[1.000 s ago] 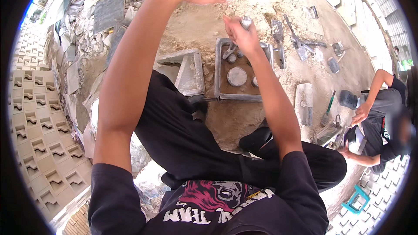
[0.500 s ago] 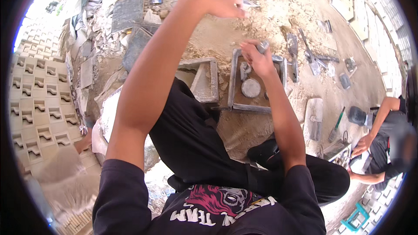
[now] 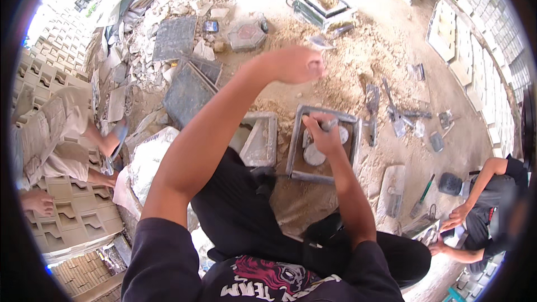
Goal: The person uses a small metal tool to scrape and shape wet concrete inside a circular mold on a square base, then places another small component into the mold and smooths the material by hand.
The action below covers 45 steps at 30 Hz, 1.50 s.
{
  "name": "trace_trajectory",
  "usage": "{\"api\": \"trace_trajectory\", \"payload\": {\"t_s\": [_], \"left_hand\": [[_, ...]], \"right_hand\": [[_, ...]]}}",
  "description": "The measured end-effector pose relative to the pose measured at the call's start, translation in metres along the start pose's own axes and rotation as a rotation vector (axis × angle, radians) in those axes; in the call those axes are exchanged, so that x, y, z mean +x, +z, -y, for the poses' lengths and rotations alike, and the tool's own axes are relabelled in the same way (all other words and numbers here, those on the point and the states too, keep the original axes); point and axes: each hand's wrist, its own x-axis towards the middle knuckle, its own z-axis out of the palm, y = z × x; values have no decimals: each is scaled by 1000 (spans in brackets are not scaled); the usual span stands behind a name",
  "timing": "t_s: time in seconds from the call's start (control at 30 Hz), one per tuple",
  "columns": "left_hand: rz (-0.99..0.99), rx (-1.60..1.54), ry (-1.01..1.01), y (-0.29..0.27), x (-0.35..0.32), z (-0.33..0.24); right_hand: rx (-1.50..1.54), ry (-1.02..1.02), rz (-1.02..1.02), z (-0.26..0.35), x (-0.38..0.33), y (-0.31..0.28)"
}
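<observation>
My left hand [image 3: 293, 64] is raised over the sandy ground, closed on a small metal piece [image 3: 321, 41] that sticks out past the knuckles. My right hand [image 3: 323, 136] is down inside a square metal mould frame [image 3: 295, 151] in front of my knees, gripping a short metal tool [image 3: 331, 124]. A round grey disc [image 3: 313, 157] lies on the mould's floor just under that hand. A grey sloped concrete piece [image 3: 259, 140] sits against the mould's left side.
Metal hand tools [image 3: 394, 114] lie on the sand to the right, another square mould [image 3: 324, 5] at the back. Grey slabs [image 3: 187, 92] and rubble are at the left. One person sits at the left [image 3: 53, 134], another crouches at the right [image 3: 492, 201].
My right hand has come down from above the mould into it. My left arm stays raised. The view has tilted, bringing the person at the left into sight.
</observation>
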Motion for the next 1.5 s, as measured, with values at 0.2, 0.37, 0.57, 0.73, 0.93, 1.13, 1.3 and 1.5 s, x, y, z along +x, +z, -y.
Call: {"api": "trace_trajectory", "payload": {"t_s": [0.2,0.37,0.57,0.73,0.93,1.13,1.3,1.5], "left_hand": [[-333,-80,43,16,-23,12],[-626,-248,-56,29,-79,-34],[-616,-312,-50,34,-134,-72],[-642,-292,-68,49,-127,-66],[-637,-315,26,52,-125,-95],[-552,-475,12,29,-134,-142],[-601,-556,155,22,-126,-168],[-626,-451,-44,15,-111,-189]], "right_hand": [[1,-76,48,20,3,24],[27,-119,-34,58,-1,34],[132,-87,-201,20,-13,34],[57,-251,-248,37,-32,41],[69,-293,-180,46,-45,40],[-37,-202,-181,45,-53,51],[-62,-232,-240,45,-66,44],[-145,-232,-167,51,-67,47]]}}
